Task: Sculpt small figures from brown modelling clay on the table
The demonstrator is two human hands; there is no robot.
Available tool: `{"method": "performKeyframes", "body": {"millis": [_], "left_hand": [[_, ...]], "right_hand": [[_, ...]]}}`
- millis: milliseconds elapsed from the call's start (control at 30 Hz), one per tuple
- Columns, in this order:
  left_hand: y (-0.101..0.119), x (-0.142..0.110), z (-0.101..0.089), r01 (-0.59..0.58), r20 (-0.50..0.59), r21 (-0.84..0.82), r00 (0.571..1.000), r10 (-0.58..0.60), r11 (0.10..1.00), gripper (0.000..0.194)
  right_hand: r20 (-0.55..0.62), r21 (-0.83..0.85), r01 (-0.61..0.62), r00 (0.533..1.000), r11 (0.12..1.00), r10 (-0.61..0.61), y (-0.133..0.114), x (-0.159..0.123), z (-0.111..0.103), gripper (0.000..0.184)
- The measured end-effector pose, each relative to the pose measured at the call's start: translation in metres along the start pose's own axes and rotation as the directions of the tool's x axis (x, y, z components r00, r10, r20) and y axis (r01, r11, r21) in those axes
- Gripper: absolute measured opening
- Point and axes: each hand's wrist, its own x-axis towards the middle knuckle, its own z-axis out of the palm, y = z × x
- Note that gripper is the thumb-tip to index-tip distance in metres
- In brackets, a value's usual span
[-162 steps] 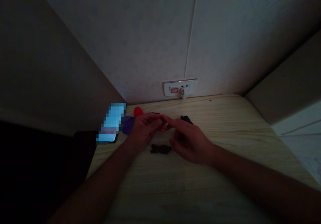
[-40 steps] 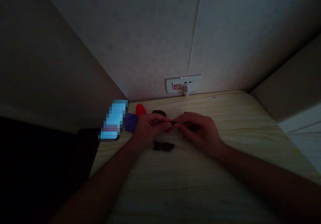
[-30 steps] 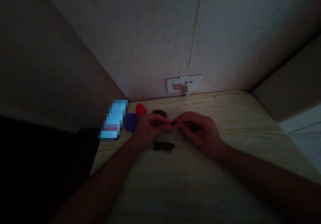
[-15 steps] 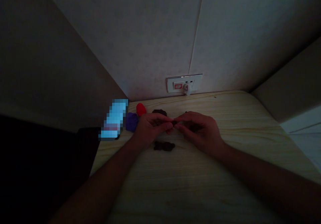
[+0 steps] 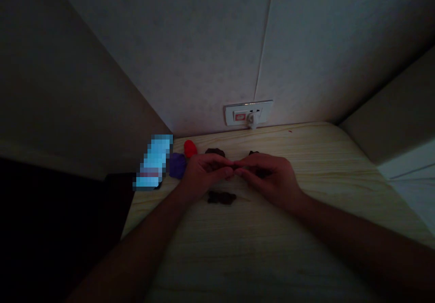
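Over the table, my left hand (image 5: 205, 174) and my right hand (image 5: 272, 176) meet with thumbs and forefingers pinched together. Between the fingertips is a small dark brown piece of modelling clay (image 5: 235, 166), mostly covered by the fingers. Just below the hands lies a lumpy dark brown clay shape (image 5: 222, 198). Behind the left hand sits a brown clay lump (image 5: 215, 151), partly hidden. Another dark bit (image 5: 253, 152) peeks out beyond the right hand. To the left are a red clay lump (image 5: 190, 148) and a purple clay lump (image 5: 177, 165), which my left hand partly covers.
A lit phone (image 5: 152, 162), its screen blurred, stands at the left edge of the pale wooden table (image 5: 326, 158). On the wall behind is a socket plate (image 5: 239, 116) with a white plug (image 5: 252, 120) in it. A tiny red speck (image 5: 290, 131) lies at the back.
My fingertips have shifted slightly around the small brown piece, which now shows less. More of the dark bit beyond my right hand is visible. The view has moved a little.
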Motion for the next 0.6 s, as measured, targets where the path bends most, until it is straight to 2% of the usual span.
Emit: {"method": "performKeyframes", "body": {"millis": [367,467,600], "left_hand": [[0.0014,0.0004,-0.0010,0.015,0.020,0.023,1.000,-0.016,1.000,0.019],[-0.0016,0.0010,-0.0023,0.026,-0.012,-0.004,1.000,-0.026,1.000,0.021],[-0.0023,0.0015,0.0002,0.029,-0.055,-0.078,0.998,-0.033,0.997,0.021]], "right_hand": [[-0.036,0.067,-0.040,0.998,0.997,0.043,0.0032,-0.0004,0.0018,0.013],[-0.013,0.045,0.000,1.000,0.999,0.001,0.0010,-0.0006,0.0019,0.015],[-0.007,-0.080,0.116,0.993,0.990,-0.117,-0.0020,-0.0011,0.0016,0.030]]}}
